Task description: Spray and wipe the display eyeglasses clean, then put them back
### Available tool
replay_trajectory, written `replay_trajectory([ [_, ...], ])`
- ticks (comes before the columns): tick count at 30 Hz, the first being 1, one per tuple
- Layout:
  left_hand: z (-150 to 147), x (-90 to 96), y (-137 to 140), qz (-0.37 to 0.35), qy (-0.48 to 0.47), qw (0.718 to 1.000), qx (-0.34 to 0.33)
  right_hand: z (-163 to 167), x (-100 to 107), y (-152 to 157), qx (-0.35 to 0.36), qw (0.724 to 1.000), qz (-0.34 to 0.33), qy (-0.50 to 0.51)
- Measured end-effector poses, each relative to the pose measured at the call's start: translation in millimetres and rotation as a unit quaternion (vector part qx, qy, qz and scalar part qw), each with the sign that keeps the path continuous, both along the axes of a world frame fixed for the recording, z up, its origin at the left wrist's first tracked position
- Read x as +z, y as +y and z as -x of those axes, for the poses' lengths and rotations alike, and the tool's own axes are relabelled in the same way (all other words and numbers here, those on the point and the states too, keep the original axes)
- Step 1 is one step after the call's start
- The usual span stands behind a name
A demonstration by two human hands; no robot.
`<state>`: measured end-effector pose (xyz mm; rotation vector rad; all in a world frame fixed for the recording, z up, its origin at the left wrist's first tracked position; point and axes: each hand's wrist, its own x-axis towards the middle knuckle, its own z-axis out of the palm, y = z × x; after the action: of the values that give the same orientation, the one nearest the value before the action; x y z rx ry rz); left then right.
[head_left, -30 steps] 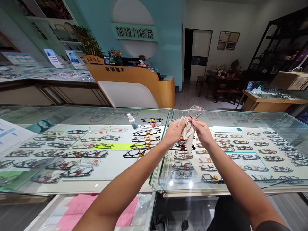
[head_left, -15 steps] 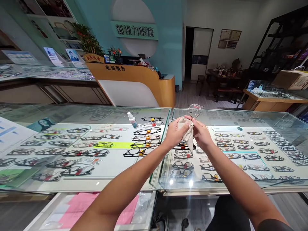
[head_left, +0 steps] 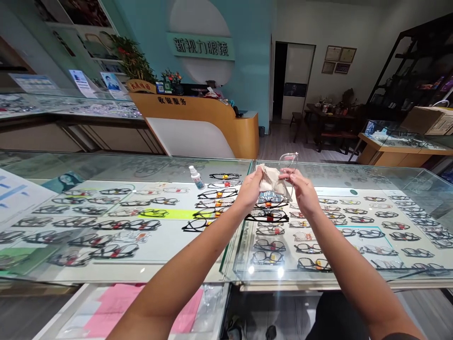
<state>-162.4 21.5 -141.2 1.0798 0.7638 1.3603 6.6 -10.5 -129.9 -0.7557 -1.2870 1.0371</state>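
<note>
My left hand (head_left: 250, 190) is closed on a cream cleaning cloth (head_left: 270, 178), which hangs spread toward the right. In my right hand (head_left: 303, 190) is a pair of thin-framed eyeglasses (head_left: 289, 160), pinched by the fingers, one lens up and the other lower beside the cloth. Whether the cloth touches the lower lens I cannot tell. Both hands are above the glass display case (head_left: 244, 245). A small white spray bottle (head_left: 196, 178) stands upright on the glass to the left of my hands.
Rows of eyeglass frames (head_left: 115, 250) lie inside the case on both sides. Below at left, an open drawer (head_left: 76, 311) holds pink sheets (head_left: 113, 307). A wooden counter (head_left: 198, 111) stands beyond, and a cardboard box (head_left: 432, 120) sits at the far right.
My hands have moved apart. The cloth, bunched between them before, is now spread from my left hand, and the eyeglasses have turned in my right hand, showing the lower lens.
</note>
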Motion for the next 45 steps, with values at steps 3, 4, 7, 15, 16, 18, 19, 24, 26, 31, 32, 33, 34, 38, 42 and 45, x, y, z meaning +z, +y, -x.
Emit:
replay_trajectory([
  [3,3,5.4,-1,0.012,-0.007,1.0,-0.003,-1,2,-1,0.005,0.999,-0.002,-0.052],
  [4,4,6.8,-1,0.005,-0.009,1.0,-0.008,-1,2,-1,0.01,0.998,0.001,-0.063],
  [7,4,8.4,-1,-0.025,-0.015,1.0,-0.009,0,3,-3,0.025,0.996,0.007,-0.089],
  [15,8,7.2,3,-0.063,0.015,0.997,-0.03,2,1,-4,0.043,0.991,0.005,-0.125],
  [16,8,8.2,2,-0.067,0.018,0.997,-0.036,3,1,-4,0.041,0.992,0.005,-0.123],
  [18,10,11.0,0,-0.069,0.025,0.996,-0.048,3,1,-5,0.035,0.993,0.004,-0.117],
  [19,11,12.7,-1,-0.068,0.028,0.996,-0.052,3,1,-5,0.033,0.993,0.002,-0.113],
  [24,17,22.3,-9,-0.059,0.064,0.992,-0.09,4,2,-6,0.044,0.995,-0.003,-0.085],
  [26,18,25.8,-13,-0.054,0.079,0.989,-0.114,4,1,-6,0.048,0.996,0.002,-0.079],
  [31,15,27.3,-17,-0.044,0.087,0.99,-0.103,5,-1,-5,0.08,0.993,0.02,-0.085],
  [32,14,26.4,-17,-0.046,0.091,0.99,-0.096,5,-1,-5,0.095,0.991,0.018,-0.091],
  [33,14,25.3,-16,-0.05,0.096,0.99,-0.087,5,-1,-5,0.111,0.989,0.013,-0.101],
  [34,13,24.1,-16,-0.055,0.1,0.991,-0.076,6,-1,-6,0.126,0.986,0.007,-0.112],
  [38,15,20.6,-12,-0.087,0.112,0.988,-0.055,6,1,-7,0.151,0.98,-0.001,-0.129],
  [42,22,21.9,-7,-0.091,0.095,0.985,-0.115,2,6,-9,0.132,0.986,0.016,-0.095],
  [45,27,25.8,-8,-0.088,0.093,0.978,-0.166,0,12,-10,0.129,0.989,0.016,-0.072],
])
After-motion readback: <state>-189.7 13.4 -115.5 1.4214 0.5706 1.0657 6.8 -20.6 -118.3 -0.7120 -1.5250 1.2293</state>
